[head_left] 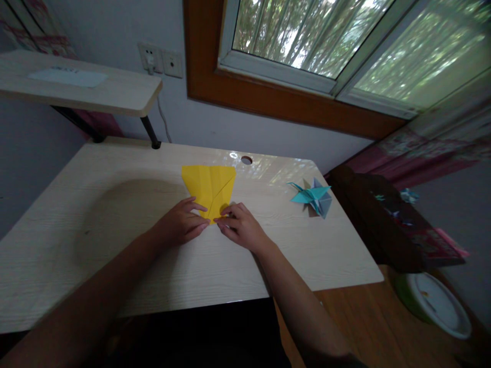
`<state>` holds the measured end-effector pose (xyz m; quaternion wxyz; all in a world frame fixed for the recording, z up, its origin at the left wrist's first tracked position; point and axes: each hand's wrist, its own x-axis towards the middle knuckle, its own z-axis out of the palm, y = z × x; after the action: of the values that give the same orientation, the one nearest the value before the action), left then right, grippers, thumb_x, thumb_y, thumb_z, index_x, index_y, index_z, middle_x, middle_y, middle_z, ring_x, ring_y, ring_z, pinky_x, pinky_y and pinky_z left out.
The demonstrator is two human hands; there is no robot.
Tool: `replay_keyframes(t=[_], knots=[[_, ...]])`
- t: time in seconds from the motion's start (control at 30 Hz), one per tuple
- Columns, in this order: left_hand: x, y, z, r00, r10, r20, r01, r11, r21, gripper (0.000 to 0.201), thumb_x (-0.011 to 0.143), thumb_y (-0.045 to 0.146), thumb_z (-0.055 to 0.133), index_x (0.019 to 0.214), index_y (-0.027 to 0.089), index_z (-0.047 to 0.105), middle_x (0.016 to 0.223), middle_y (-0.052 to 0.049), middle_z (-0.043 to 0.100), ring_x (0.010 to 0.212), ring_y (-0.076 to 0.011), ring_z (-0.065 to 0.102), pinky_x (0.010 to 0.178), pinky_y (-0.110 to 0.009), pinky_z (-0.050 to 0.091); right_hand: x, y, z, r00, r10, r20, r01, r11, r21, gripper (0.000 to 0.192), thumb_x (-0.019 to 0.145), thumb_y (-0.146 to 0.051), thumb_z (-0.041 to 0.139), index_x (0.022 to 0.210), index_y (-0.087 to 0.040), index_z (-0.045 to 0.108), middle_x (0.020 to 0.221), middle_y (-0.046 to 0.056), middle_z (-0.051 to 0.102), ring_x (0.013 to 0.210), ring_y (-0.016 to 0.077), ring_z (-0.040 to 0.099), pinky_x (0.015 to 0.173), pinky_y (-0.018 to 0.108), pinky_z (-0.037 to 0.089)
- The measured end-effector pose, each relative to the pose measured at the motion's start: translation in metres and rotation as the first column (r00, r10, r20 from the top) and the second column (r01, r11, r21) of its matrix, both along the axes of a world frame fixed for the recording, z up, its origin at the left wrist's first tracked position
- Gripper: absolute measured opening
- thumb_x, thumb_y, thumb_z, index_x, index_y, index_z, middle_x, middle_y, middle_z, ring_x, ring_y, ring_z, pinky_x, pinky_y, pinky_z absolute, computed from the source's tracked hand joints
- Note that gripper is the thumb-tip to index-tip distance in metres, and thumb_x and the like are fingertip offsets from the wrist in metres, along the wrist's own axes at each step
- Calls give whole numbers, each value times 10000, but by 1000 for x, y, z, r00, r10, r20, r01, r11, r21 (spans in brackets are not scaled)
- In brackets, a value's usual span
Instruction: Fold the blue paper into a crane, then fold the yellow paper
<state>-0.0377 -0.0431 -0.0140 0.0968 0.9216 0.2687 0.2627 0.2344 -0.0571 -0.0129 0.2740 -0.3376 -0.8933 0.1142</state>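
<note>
A yellow sheet of origami paper (210, 186) lies on the desk in front of me, wide at its far edge and narrowing towards me. Crease lines and a diagonal flap show on it. My left hand (183, 221) has its thumb and fingers on the paper's near left edge. From the other side, my right hand (240, 225) pinches the near right edge, thumb and fingertips close to the bottom tip. The two thumbs almost meet at that narrow end. Parts of the near edge are hidden under my fingers.
Folded paper cranes (312, 197), teal and grey-blue, sit at the desk's right side. A raised shelf (126, 94) with a white sheet (69, 76) stands at the back left. A round cable hole (246, 160) opens near the far edge. A green-and-white bin (437, 304) is on the floor.
</note>
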Motion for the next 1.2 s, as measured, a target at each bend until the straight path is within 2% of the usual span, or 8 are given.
replay_keyframes(t=[0.3,0.5,0.87,1.0,1.2], knots=[[1,0,1,1000,-5,-12,5,1000,24,216,990,245,569,1093,256,759,975,-12,799,1134,-236,651,1168,-499,360,0,0,3,1000,5,-9,-5,1000,24,177,958,-305,654,1051,-249,794,1070,97,669,1026,239,607,913,444,517],[4,-2,7,998,-40,-51,41,999,26,223,982,240,583,1116,276,758,1053,-16,784,1127,-234,635,1165,-491,357,-2,-1,3,999,-15,-51,16,999,31,203,970,-302,635,864,-228,792,985,81,686,935,219,612,858,413,528],[5,-1,0,995,-66,-69,70,996,60,257,974,251,603,1193,252,736,1085,-59,744,1149,-254,611,1150,-517,379,-2,0,1,997,-13,-75,15,999,34,204,959,-271,648,808,-210,770,951,80,693,919,214,615,856,400,521],[5,-1,-1,995,-70,-69,75,995,68,288,956,240,627,1223,267,728,1086,-63,737,1154,-257,613,1138,-518,397,-1,-1,2,999,-4,-54,6,999,38,183,958,-267,649,839,-208,774,958,89,684,921,220,610,847,397,519],[6,0,-4,996,-69,-60,75,992,102,257,954,211,619,1179,236,741,1081,-73,735,1152,-263,608,1111,-524,421,0,-3,3,1000,17,16,-18,998,61,192,957,-301,653,1067,-223,789,991,103,653,928,229,582,810,396,507]])
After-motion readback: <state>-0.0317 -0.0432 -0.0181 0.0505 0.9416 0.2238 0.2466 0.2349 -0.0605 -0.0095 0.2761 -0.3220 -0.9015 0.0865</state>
